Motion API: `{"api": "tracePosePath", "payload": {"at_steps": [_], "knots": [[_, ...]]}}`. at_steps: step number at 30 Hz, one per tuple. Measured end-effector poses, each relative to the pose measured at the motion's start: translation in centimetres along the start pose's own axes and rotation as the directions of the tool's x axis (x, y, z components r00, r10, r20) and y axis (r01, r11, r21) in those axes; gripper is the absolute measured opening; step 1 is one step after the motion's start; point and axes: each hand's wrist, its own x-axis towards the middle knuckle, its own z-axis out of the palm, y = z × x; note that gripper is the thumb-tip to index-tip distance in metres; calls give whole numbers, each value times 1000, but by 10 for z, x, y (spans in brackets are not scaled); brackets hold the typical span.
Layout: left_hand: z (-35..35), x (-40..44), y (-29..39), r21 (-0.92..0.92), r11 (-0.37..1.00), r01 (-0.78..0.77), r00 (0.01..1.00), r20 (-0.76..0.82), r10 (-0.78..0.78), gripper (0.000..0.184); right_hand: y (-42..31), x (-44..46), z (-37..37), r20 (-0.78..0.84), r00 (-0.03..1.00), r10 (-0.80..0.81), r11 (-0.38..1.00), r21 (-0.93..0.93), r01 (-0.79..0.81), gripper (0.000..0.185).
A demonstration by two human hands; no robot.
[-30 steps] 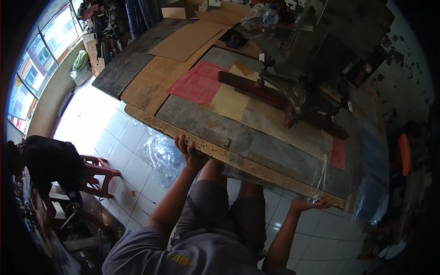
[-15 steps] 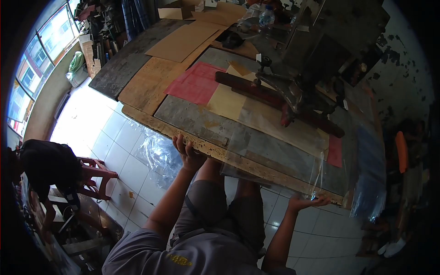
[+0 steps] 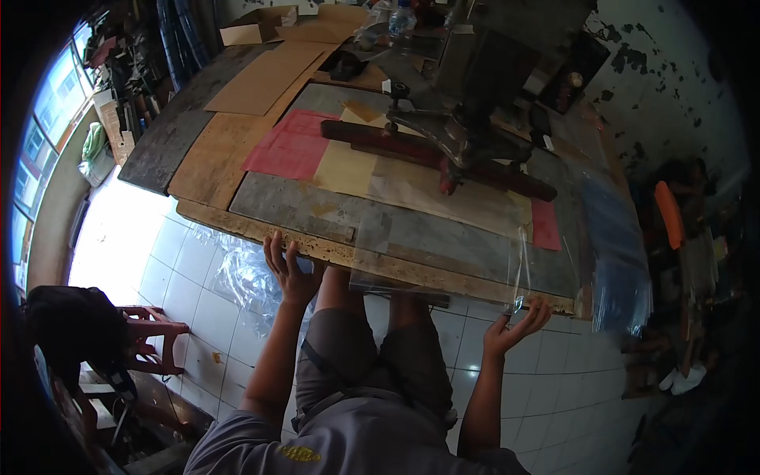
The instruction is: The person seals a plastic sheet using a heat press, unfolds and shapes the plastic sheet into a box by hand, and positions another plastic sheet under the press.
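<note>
My left hand [image 3: 291, 273] is open, its fingers spread and resting against the worn wooden front edge [image 3: 229, 224] of the work table. A clear plastic sheet [image 3: 443, 265] lies over the front of the tabletop and hangs past its edge. At the sheet's right end, my right hand [image 3: 513, 328] is open, with thumb and fingers apart around the shiny plastic corner and fingertips at the table edge. Beyond both hands, a dark press with a long red bar [image 3: 380, 142] stands over red cloth-like pieces [image 3: 285, 146] and a beige strip [image 3: 443, 198] on the grey surface.
Cardboard sheets [image 3: 265, 75] and an open box [image 3: 257, 25] lie at the back left. A stack of bluish plastic sheets [image 3: 617, 261] hangs off the right end. Crumpled clear plastic [image 3: 249, 273] is on the floor, near a red stool [image 3: 158, 336]. A water bottle [image 3: 401, 22] stands behind.
The whole view has shifted, placing the table further left and higher. My right hand has turned, its fingers now pointing upward at the edge. My left hand stays at the table edge.
</note>
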Motion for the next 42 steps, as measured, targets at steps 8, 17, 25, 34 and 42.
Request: {"api": "tracePosePath", "payload": {"at_steps": [8,17,25,34,42], "knots": [[-63,94,22,-72,997,-25,996,80,30,29,21,110,-53,97,992,85,935,335,-113,33],[24,222,61,-515,823,-241,672,523,525,46,-21,256,40,693,649,-314,824,539,-177,33],[49,216,51,-482,863,-152,611,641,465,43,-19,236,60,711,652,-263,833,509,-219,34],[53,213,47,-490,856,-165,648,601,468,41,-14,234,64,628,724,-284,838,530,-132,30],[57,200,45,-452,864,-221,717,526,458,37,4,226,74,490,852,-185,936,352,1,20]]}}
